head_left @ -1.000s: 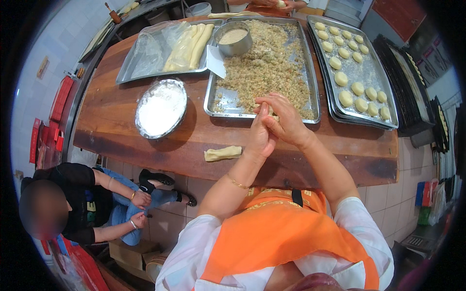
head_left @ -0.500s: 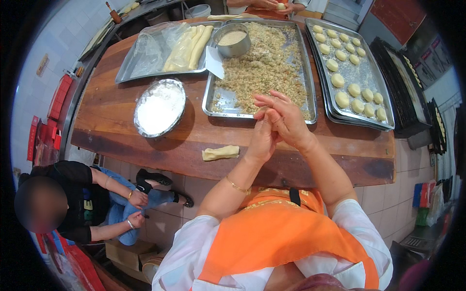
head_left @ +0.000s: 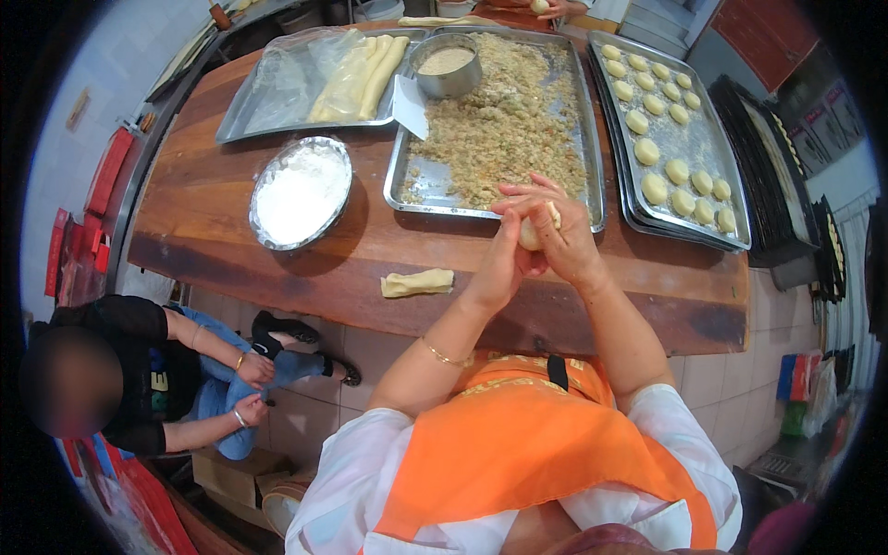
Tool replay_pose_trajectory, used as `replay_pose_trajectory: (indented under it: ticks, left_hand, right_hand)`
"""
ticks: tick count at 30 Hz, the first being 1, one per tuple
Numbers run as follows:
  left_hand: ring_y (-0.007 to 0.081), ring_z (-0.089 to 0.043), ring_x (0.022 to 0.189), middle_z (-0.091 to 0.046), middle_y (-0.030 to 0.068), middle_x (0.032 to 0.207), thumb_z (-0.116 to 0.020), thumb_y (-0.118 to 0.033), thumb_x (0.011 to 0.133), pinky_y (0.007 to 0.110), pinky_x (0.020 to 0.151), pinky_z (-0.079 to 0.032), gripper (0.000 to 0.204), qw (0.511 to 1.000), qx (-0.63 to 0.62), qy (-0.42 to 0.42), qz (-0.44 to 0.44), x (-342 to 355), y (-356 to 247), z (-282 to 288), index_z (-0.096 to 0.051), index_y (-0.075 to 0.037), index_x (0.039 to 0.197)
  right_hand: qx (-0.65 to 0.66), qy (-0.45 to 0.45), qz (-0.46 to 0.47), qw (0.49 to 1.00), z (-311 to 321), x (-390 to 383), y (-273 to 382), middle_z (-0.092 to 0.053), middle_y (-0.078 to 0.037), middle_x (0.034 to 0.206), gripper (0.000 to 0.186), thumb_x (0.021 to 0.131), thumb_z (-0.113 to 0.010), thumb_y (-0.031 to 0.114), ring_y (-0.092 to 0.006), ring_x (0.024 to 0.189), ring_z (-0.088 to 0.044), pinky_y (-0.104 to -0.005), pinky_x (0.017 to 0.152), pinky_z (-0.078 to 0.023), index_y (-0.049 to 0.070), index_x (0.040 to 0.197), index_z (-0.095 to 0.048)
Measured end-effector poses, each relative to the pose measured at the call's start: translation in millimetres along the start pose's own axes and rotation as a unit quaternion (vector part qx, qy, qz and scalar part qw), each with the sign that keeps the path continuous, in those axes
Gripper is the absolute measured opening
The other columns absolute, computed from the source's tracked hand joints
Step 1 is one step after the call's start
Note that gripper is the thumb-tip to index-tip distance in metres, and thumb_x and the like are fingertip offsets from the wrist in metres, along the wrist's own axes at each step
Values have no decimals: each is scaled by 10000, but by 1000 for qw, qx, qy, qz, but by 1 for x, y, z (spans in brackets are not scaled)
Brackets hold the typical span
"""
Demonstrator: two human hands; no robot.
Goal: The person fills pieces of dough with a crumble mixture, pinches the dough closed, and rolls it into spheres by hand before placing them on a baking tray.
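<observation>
While the palms cup together, the bare left hand (head_left: pixel 504 268) and bare right hand (head_left: pixel 566 242) enclose a small, rounded pale-yellow dough ball (head_left: pixel 530 235).

Fingers of both curled inward round the ball, which shows in the gap between them; left fingertips partly hidden. Left of the fingers, a short, flattened cream dough strip (head_left: pixel 417 283) on the reddish-brown wooden table (head_left: pixel 365 250). Just beyond the fingertips, crumbly tan filling (head_left: pixel 504 129) in a shallow silver metal tray (head_left: pixel 444 213). Farther left, white powder (head_left: pixel 301 192) in a round silver bowl. Beyond, to the right, pale dough rounds (head_left: pixel 654 189).
</observation>
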State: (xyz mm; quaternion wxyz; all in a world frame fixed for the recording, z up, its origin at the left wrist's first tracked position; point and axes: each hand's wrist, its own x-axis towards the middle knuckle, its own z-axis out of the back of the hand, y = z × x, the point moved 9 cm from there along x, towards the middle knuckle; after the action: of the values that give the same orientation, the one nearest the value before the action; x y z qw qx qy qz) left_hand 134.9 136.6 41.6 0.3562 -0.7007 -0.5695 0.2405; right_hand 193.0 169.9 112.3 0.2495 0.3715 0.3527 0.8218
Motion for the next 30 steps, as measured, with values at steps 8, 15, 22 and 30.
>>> replay_pose_trajectory:
  ticks: [8,15,22,30]
  left_hand:
    - [58,-448,645,-544,-15,929,-386,-631,1019,201,511,-317,577,999,39,-25,-21,-8,11,15,-515,-125,1263]
    - [58,-439,656,-529,-27,879,-323,-736,975,203,528,-324,736,996,64,-52,-43,-18,-1,-1,-514,-86,1262]
    - [45,-479,717,-540,-28,955,-371,-724,971,177,560,-365,734,989,142,8,-50,-25,4,-1,-495,-98,1333]
    - [48,-472,702,-545,-13,998,-442,-637,995,192,552,-366,667,992,123,28,-32,-34,-4,-1,-449,-81,1363]
  right_hand:
    - [13,-14,22,1000,-9,2,20,-717,-104,1188,601,1018,-425,572,-325,1328,-530,-521,1183,-245,74,1105,-748]
    - [89,-105,-22,990,-3,-8,10,-710,-110,1212,576,1039,-392,529,-317,1333,-528,-516,1194,-231,77,1095,-745]
    - [134,28,-27,990,-14,-15,10,-688,-108,1265,596,1044,-369,546,-311,1399,-458,-510,1208,-210,78,1130,-727]
    - [81,-63,15,995,-14,-10,36,-722,-112,1188,690,1052,-292,573,-321,1337,-528,-494,1214,-199,55,1054,-748]
